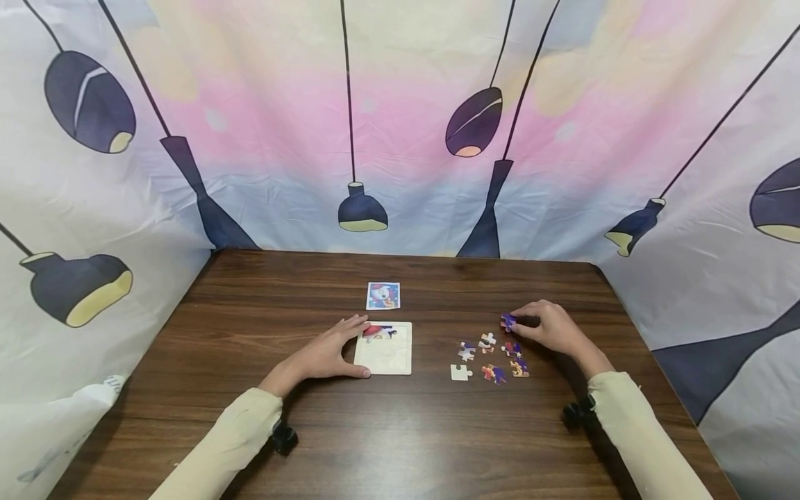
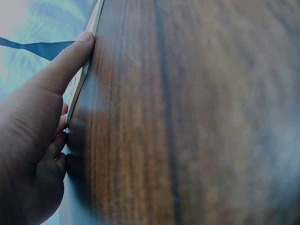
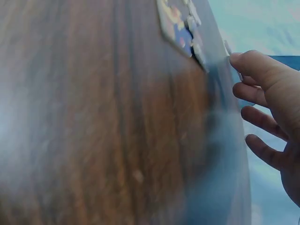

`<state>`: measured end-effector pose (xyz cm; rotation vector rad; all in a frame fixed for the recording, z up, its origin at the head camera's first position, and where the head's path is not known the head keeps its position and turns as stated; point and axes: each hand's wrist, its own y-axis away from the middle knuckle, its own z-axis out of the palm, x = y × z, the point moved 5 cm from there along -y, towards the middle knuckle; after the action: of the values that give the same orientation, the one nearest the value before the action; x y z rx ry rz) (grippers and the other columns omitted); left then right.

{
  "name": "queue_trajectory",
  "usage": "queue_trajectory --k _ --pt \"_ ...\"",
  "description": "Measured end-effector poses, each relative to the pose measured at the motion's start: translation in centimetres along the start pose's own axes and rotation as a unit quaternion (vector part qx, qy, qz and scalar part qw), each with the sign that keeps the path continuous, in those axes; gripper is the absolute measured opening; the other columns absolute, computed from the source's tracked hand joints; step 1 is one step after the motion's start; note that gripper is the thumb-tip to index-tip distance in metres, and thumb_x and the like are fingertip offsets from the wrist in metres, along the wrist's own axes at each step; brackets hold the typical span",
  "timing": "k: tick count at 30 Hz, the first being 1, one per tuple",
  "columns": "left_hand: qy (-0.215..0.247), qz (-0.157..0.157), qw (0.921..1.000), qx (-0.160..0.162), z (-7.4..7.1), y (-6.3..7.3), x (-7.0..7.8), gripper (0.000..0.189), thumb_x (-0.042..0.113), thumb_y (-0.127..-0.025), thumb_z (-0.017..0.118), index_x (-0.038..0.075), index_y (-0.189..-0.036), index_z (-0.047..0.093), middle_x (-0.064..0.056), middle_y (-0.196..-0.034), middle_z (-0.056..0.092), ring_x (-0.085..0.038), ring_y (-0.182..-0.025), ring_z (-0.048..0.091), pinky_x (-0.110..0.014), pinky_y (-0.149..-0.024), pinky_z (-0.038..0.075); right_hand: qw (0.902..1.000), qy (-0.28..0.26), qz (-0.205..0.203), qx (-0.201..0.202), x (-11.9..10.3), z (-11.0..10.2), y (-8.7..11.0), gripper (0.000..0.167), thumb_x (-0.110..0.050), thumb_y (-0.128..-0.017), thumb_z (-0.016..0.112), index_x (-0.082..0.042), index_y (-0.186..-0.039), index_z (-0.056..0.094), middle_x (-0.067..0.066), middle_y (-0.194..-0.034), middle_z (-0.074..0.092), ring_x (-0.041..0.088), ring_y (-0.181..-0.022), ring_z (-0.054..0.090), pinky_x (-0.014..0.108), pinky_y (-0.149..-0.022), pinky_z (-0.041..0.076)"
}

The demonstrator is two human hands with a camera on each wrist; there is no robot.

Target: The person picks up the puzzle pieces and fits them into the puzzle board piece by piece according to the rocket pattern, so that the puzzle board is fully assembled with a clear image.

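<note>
A square white puzzle tray [image 1: 390,357] lies on the table, with red and purple pieces fitted along its top left. My left hand [image 1: 327,349] holds the tray at its left side, the thumb on the lower corner and the fingers by the upper one. In the left wrist view the thumb [image 2: 70,61] presses the tray's edge. My right hand [image 1: 550,328] pinches a purple jigsaw piece [image 1: 507,321] between thumb and forefinger, above the loose pieces. In the right wrist view the held piece is mostly hidden behind the fingers [image 3: 255,93].
Several loose jigsaw pieces [image 1: 494,373] are spread right of the tray, one of them a plain white piece [image 1: 460,373]. Behind the tray lies a small picture card [image 1: 383,296]. A printed curtain [image 1: 412,139] surrounds the brown wooden table [image 1: 375,444].
</note>
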<state>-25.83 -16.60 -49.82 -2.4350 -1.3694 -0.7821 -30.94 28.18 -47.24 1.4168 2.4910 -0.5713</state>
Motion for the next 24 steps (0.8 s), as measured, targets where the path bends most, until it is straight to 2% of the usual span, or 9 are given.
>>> queue_trajectory --k 3,9,17,24 --pt "0.003 0.001 1.0000 0.001 0.0 0.0 0.1 0.107 0.065 -0.077 0.081 0.011 -0.159 0.038 -0.009 -0.168 0.026 -0.039 -0.155 0.018 -0.063 -0.120 0.025 1.0000 -0.005 0.003 0.002 -0.6 -0.2 -0.4 0.032 -0.028 -0.093 0.078 -0.006 -0.116 0.078 0.012 -0.113 0.076 0.035 -0.108 0.067 0.057 -0.093 0.053" --pt "0.002 0.002 1.0000 0.004 0.0 0.0 0.0 0.107 0.066 -0.077 0.080 0.011 -0.159 0.038 -0.009 -0.168 0.026 -0.040 -0.155 0.018 -0.065 -0.119 0.025 0.9995 -0.017 -0.020 0.018 -2.1 -0.2 -1.2 0.032 -0.027 -0.092 0.078 -0.006 -0.117 0.078 0.013 -0.113 0.075 0.036 -0.110 0.067 0.057 -0.095 0.052" --pt "0.002 0.001 1.0000 0.003 0.0 0.0 0.0 0.107 0.065 -0.077 0.080 0.011 -0.159 0.038 -0.009 -0.168 0.026 -0.040 -0.155 0.018 -0.064 -0.120 0.024 0.9979 -0.037 -0.041 0.035 -4.3 0.5 -2.6 0.033 -0.029 -0.092 0.078 -0.008 -0.117 0.078 0.011 -0.112 0.076 0.032 -0.108 0.068 0.054 -0.093 0.054" --pt "-0.003 0.001 1.0000 0.002 0.0 0.0 -0.1 0.107 0.066 -0.077 0.080 0.012 -0.159 0.037 -0.008 -0.168 0.026 -0.039 -0.155 0.018 -0.063 -0.120 0.025 0.9962 -0.049 -0.065 0.032 -6.3 1.4 -3.6 0.033 -0.031 -0.093 0.077 -0.010 -0.118 0.078 0.009 -0.114 0.076 0.031 -0.110 0.067 0.054 -0.093 0.055"
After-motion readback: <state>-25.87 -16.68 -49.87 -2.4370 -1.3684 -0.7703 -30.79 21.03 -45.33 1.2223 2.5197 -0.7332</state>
